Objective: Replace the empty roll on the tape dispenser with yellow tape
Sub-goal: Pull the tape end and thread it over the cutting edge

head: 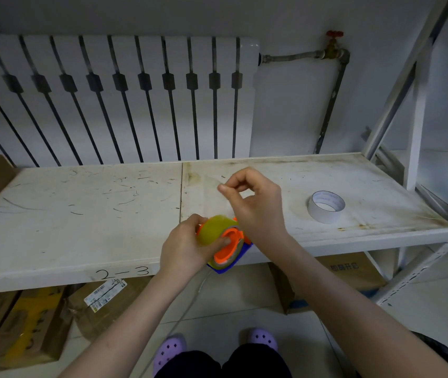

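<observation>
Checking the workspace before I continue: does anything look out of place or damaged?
Nothing serious. The shelf is scratched and stained, and a white roll lies loose on its right side. Cardboard boxes below look crumpled.

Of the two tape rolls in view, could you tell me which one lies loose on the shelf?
The white roll, lying flat to the right of both hands. The yellow roll is mounted on the orange-and-blue dispenser, gripped by the left hand.

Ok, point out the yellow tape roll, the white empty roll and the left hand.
yellow tape roll [212, 230]: head view, outer curved face.
white empty roll [322, 214]: head view, outer wall.
left hand [183, 248]: head view, back of hand.
</observation>
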The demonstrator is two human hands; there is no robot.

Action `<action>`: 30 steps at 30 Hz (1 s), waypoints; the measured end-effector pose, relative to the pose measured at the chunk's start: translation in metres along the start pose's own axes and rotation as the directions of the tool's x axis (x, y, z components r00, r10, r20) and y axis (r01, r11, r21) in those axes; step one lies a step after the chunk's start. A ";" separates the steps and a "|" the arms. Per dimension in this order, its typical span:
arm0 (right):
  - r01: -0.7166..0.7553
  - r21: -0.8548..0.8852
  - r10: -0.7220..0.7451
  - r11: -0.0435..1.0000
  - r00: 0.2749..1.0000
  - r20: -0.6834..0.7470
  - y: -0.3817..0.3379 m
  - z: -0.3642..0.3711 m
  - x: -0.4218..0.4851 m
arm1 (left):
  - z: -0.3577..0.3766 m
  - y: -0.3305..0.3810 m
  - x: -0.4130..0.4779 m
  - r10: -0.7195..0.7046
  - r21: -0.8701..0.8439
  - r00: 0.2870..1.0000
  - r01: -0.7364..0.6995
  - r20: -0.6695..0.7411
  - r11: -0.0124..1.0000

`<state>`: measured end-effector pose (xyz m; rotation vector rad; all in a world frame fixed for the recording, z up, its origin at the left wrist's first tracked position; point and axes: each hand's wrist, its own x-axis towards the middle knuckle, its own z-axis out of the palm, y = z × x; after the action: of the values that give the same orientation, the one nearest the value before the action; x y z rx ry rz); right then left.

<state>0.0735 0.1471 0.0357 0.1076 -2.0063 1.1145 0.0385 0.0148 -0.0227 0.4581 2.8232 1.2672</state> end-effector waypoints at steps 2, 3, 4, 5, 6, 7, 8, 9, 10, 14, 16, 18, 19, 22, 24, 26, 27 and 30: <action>0.042 0.005 -0.042 0.999 0.999 0.011 -0.004 0.004 -0.003 | -0.002 0.001 0.001 -0.014 0.002 1.000 0.014 0.024 1.000; 0.048 0.013 -0.049 0.999 0.999 0.006 -0.005 0.005 -0.002 | -0.003 0.002 0.002 -0.017 0.016 0.999 0.016 0.033 1.000; 0.052 0.023 -0.052 0.998 0.999 0.000 -0.005 0.006 -0.001 | -0.003 0.005 0.003 -0.017 0.035 0.999 0.016 0.042 0.999; 0.061 0.028 -0.061 0.998 0.998 -0.007 -0.005 0.005 0.000 | -0.004 0.007 0.004 -0.021 0.052 0.999 0.019 0.050 0.998; 0.077 0.024 -0.077 0.997 0.997 -0.014 -0.004 0.004 0.000 | -0.005 0.009 0.005 -0.026 0.061 0.998 0.023 0.054 0.998; 0.095 0.014 -0.095 0.995 0.995 -0.017 -0.003 0.004 0.000 | -0.006 0.011 0.006 -0.034 0.069 0.998 0.031 0.057 0.997; 0.109 0.004 -0.109 0.994 0.994 -0.017 -0.002 0.004 -0.002 | -0.007 0.013 0.009 -0.044 0.078 0.997 0.039 0.061 0.996; 0.118 -0.002 -0.118 0.993 0.993 -0.016 -0.002 0.004 -0.005 | -0.008 0.014 0.012 -0.055 0.091 0.996 0.049 0.073 0.995; 0.128 0.000 -0.128 0.992 0.992 -0.016 -0.002 0.004 -0.009 | -0.008 0.015 0.015 -0.061 0.107 0.994 0.051 0.088 0.993; 0.180 0.000 -0.180 0.984 0.983 -0.027 -0.003 0.002 -0.014 | -0.006 0.018 0.023 -0.019 0.132 0.996 0.007 0.086 0.991; 0.116 0.012 -0.115 0.993 0.991 -0.062 -0.002 -0.002 -0.009 | -0.008 0.018 0.024 -0.034 0.147 0.994 0.019 0.104 0.989; 0.014 0.029 -0.011 0.999 0.994 -0.106 0.005 -0.008 -0.003 | -0.011 0.017 0.024 -0.046 0.184 0.991 0.022 0.127 0.983; -0.052 0.045 0.058 0.998 0.990 -0.132 0.010 -0.012 0.000 | -0.013 0.016 0.024 -0.046 0.212 0.990 0.017 0.134 0.977; -0.262 0.119 0.281 0.958 0.941 -0.187 0.029 -0.022 0.004 | -0.015 0.012 0.023 -0.040 0.282 0.988 -0.003 0.147 0.959; -0.338 0.140 0.360 0.931 0.913 -0.190 0.040 -0.028 0.004 | -0.015 0.010 0.023 -0.040 0.293 0.986 -0.009 0.161 0.956; -0.391 0.163 0.418 0.906 0.888 -0.189 0.049 -0.032 0.004 | -0.015 0.009 0.023 -0.036 0.312 0.986 -0.017 0.164 0.950; -0.425 0.196 0.460 0.884 0.868 -0.190 0.054 -0.033 0.003 | -0.015 0.008 0.023 -0.034 0.327 0.986 -0.022 0.162 0.945; -0.560 0.301 0.623 0.772 0.759 -0.188 0.072 -0.035 -0.003 | -0.019 0.009 0.023 -0.029 0.372 0.986 -0.034 0.162 0.928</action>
<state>0.0662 0.2156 -0.0051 -0.5927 -1.6796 1.6565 0.0162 0.0132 -0.0007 0.5451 2.9163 0.6464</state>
